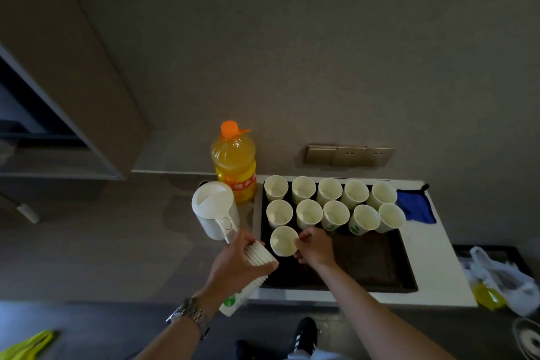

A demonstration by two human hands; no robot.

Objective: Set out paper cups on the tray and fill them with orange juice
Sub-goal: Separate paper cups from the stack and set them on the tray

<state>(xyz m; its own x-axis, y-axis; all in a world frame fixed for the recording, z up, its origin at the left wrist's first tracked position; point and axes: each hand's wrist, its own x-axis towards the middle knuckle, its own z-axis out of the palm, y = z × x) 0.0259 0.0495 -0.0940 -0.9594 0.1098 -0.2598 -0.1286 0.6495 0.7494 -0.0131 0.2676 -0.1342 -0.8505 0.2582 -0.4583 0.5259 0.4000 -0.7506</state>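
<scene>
Ten paper cups [333, 204] stand upright on the dark tray [377, 269] in two neat rows of five along its far side, and an eleventh cup [284, 241] is going in now at the left end to open a third row. The right hand [314, 245] pinches that cup by its rim, fingers curled on the near edge, and I can't tell whether its base is down on the tray yet. The left hand [236, 264] grips a nested stack of spare cups [252, 269], tilted on its side just off the tray's left edge. Every cup looks pale and empty inside, so by my read the setting-out is well along and the pouring hasn't begun. The orange juice bottle [234, 164] stands capped against the wall, behind the white kettle [214, 209] and left of the tray, looking nearly full. The near half of the tray is bare, with room for more rows.
</scene>
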